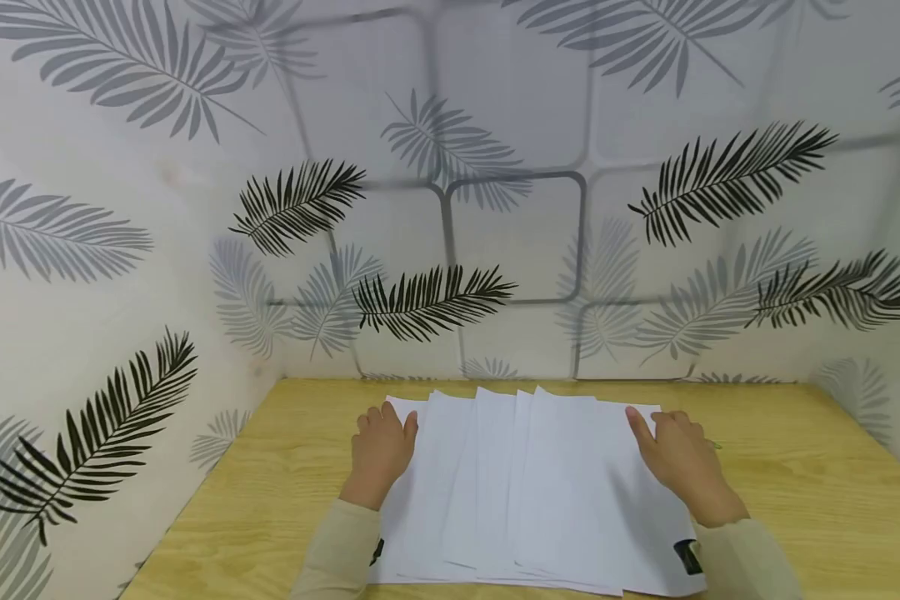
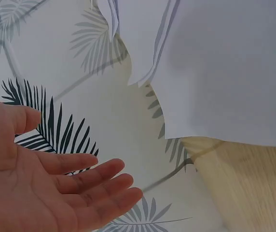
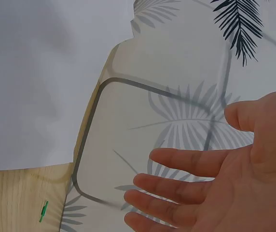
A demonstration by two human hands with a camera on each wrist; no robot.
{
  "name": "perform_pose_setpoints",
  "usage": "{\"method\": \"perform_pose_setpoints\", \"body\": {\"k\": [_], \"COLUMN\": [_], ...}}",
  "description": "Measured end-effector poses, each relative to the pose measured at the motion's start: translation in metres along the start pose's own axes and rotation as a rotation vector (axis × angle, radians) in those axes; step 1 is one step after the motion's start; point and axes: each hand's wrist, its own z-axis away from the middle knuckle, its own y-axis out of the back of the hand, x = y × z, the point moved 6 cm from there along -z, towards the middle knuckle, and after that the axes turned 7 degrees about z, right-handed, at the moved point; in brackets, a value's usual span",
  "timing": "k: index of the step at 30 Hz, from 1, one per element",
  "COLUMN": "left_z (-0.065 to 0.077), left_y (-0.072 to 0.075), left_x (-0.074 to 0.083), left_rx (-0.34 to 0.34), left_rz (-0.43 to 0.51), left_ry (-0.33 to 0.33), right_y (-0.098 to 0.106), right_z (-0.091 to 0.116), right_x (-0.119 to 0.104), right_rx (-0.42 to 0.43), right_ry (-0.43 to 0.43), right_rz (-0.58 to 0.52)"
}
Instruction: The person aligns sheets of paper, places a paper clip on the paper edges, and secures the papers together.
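A yellowish wood-grained table (image 1: 247,508) carries overlapping white sheets (image 1: 562,492) and a thin green object (image 3: 43,211).

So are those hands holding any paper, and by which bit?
Nothing is held: the left hand and right hand are by the papers, fingers stretched out, gripping nothing.

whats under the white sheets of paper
The wood-grain tabletop, visible around the white sheets. The sheets overlap, so the lower ones show only in part; whatever else might lie between or beneath them is covered and can't be seen.
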Motion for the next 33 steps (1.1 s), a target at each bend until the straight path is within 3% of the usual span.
{"method": "perform_pose_setpoints", "body": {"k": [7,19,33], "left_z": [0.006,0.005,0.0], "left_y": [-0.003,-0.008,-0.012], "left_x": [-0.007,-0.02,-0.033], "left_rx": [-0.034,-0.093,-0.142], "left_rz": [-0.02,-0.035,-0.04], "left_ry": [-0.001,0.045,0.075], "right_y": [-0.007,-0.018,-0.025], "right_z": [-0.002,-0.004,-0.008], "right_x": [0.008,0.02,0.03], "right_rx": [-0.04,-0.155,-0.166], "right_ry": [-0.004,-0.095,-0.082], "right_rz": [0.035,0.026,0.011]}}
